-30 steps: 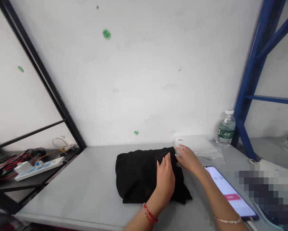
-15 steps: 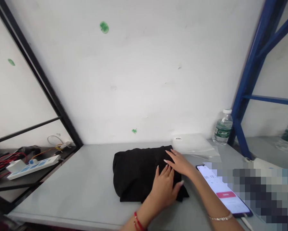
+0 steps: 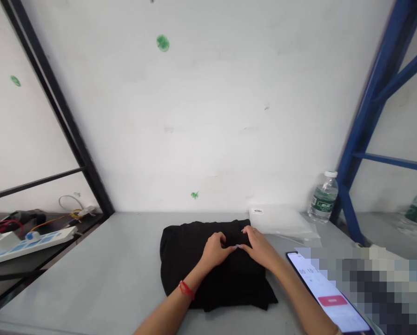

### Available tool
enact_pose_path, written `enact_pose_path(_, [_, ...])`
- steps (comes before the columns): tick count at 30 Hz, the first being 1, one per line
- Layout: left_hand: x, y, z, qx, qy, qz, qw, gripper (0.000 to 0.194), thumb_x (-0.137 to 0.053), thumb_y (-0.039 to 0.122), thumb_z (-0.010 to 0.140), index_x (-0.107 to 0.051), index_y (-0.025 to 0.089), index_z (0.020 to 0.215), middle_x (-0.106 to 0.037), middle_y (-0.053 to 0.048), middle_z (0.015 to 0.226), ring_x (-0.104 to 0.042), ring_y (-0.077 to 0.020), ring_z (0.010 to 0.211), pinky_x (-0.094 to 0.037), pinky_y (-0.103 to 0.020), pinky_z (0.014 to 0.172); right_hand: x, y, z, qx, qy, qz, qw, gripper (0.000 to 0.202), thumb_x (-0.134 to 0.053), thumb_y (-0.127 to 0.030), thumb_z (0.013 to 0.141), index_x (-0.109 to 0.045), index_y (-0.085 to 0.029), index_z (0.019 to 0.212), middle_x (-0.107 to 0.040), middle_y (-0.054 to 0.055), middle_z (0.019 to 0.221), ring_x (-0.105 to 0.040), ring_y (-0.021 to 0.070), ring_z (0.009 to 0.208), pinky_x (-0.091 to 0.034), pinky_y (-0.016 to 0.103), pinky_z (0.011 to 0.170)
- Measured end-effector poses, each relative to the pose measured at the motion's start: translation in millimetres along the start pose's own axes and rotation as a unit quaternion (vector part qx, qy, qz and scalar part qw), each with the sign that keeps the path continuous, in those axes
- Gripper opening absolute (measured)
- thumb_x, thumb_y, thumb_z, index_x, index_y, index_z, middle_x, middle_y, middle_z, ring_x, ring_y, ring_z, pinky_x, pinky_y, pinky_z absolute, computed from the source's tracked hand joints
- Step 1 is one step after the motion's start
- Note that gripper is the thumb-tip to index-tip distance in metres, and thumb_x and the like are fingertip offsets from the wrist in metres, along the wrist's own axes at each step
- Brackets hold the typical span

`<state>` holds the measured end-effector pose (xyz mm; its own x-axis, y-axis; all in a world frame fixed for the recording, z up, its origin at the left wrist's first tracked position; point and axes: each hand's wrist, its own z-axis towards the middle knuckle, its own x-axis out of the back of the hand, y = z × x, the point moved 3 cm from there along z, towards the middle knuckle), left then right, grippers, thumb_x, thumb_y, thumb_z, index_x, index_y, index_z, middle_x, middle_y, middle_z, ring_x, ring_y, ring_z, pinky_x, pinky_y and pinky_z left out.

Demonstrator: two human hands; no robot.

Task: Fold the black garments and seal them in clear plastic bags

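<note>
A folded black cloth garment point(image 3: 182, 260) lies on the grey table in front of me, with a loose corner sticking out at its lower right. What kind of garment it is cannot be made out. My left hand point(image 3: 215, 251), with a red cord bracelet at the wrist, is on its upper middle, fingers curled into the fabric. Just to the right, my right hand point(image 3: 259, 246) grips the cloth near its upper right edge. The two thumbs point toward each other and nearly meet. Some fingertips are hidden in the black folds.
Behind the garment's right end is a clear plastic package point(image 3: 278, 221) with a small label. A water bottle point(image 3: 323, 197) stands by the blue frame point(image 3: 363, 111). A lit phone point(image 3: 328, 293) lies right of my forearm. At far left, a power strip point(image 3: 34, 244) rests among wires.
My left hand has moved up and slightly left, from resting spread on the cloth to curling into it. My right hand's fingers have bent into a grip. The view has shifted slightly.
</note>
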<state>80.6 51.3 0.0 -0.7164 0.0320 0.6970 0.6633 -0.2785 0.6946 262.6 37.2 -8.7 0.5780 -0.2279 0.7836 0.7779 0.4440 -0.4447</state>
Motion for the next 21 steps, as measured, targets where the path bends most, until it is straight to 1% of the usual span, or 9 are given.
enact_pose_path(3, [-9.9,-1,-4,-0.030,0.033,-0.098,0.994,0.023,-0.068,0.028,0.074,-0.047,0.020,0.078,-0.056,0.004,0.069,-0.055,-0.0130,0.066,-0.042,-0.024,0.062,0,-2,1,0.016,0.016,-0.002,1.000,0.026,-0.056,-0.020,0.083,-0.049,-0.020,0.108,-0.062,0.012,0.111,-0.060,0.0257,0.108,-0.048,0.043,0.096])
enact_pose_path(5, [-12.4,-2,-4,-0.012,0.051,-0.147,0.988,0.022,-0.065,0.026,0.077,-0.043,0.021,0.078,-0.051,0.007,0.063,-0.053,-0.0117,0.060,-0.041,-0.023,0.059,2,-6,1,0.029,0.037,-0.006,0.999,0.032,-0.052,-0.022,0.086,-0.048,-0.019,0.118,-0.059,0.015,0.121,-0.056,0.0268,0.117,-0.046,0.046,0.101])
enact_pose_path(7, [-9.9,-6,-3,0.006,0.083,-0.182,0.980,0.022,-0.063,0.026,0.079,-0.042,0.021,0.080,-0.053,0.006,0.063,-0.056,-0.0121,0.060,-0.042,-0.024,0.061,2,-12,0,0.045,0.048,-0.007,0.998,0.043,-0.047,-0.028,0.091,-0.041,-0.019,0.132,-0.051,0.016,0.137,-0.047,0.0267,0.130,-0.040,0.049,0.107])
enact_pose_path(10, [-0.7,-12,1,0.023,0.132,-0.213,0.968,0.021,-0.061,0.024,0.080,-0.041,0.022,0.083,-0.061,0.004,0.066,-0.062,-0.0138,0.063,-0.046,-0.028,0.069,-2,-28,-3,0.075,0.014,-0.018,0.997,0.065,-0.048,-0.045,0.091,-0.026,-0.020,0.147,-0.038,0.015,0.151,-0.033,0.0264,0.141,-0.032,0.050,0.114])
enact_pose_path(12, [6.0,-15,2,0.031,0.152,-0.216,0.964,0.020,-0.061,0.022,0.080,-0.042,0.022,0.085,-0.063,0.004,0.065,-0.064,-0.0149,0.064,-0.047,-0.029,0.072,-9,-42,-6,0.093,-0.018,-0.046,0.994,0.085,-0.056,-0.054,0.084,-0.018,-0.018,0.152,-0.032,0.015,0.155,-0.024,0.0296,0.145,-0.027,0.052,0.116])
enact_pose_path(13, [8.7,-15,2,0.030,0.153,-0.213,0.965,0.019,-0.061,0.021,0.080,-0.042,0.021,0.087,-0.063,0.004,0.064,-0.065,-0.0155,0.065,-0.048,-0.030,0.073,-13,-48,-8,0.095,-0.029,-0.067,0.993,0.093,-0.059,-0.054,0.080,-0.015,-0.016,0.153,-0.030,0.015,0.156,-0.020,0.0318,0.146,-0.024,0.055,0.116])
enact_pose_path(14, [10.9,-15,1,0.026,0.149,-0.208,0.966,0.018,-0.060,0.020,0.081,-0.044,0.021,0.089,-0.064,0.003,0.064,-0.066,-0.0161,0.066,-0.048,-0.030,0.073,-19,-54,-10,0.091,-0.035,-0.092,0.991,0.095,-0.061,-0.051,0.079,-0.014,-0.015,0.153,-0.028,0.015,0.157,-0.017,0.0339,0.146,-0.021,0.057,0.116])
enact_pose_path(18, [16.4,-11,-2,-0.003,0.126,-0.187,0.974,0.020,-0.059,0.018,0.082,-0.049,0.019,0.099,-0.069,-0.001,0.072,-0.069,-0.0186,0.075,-0.050,-0.031,0.074,-38,-71,-14,0.037,-0.033,-0.187,0.981,0.090,-0.061,-0.024,0.074,-0.019,-0.011,0.153,-0.024,0.015,0.158,-0.010,0.0407,0.146,-0.014,0.062,0.115])
enact_pose_path(21, [19.7,-9,-4,-0.015,0.128,-0.172,0.977,0.020,-0.060,0.017,0.082,-0.051,0.019,0.100,-0.072,-0.002,0.077,-0.070,-0.0188,0.081,-0.051,-0.032,0.079,-45,-78,-15,-0.004,-0.031,-0.220,0.975,0.097,-0.063,-0.018,0.067,-0.018,-0.012,0.153,-0.022,0.016,0.159,-0.009,0.0452,0.145,-0.015,0.067,0.112])
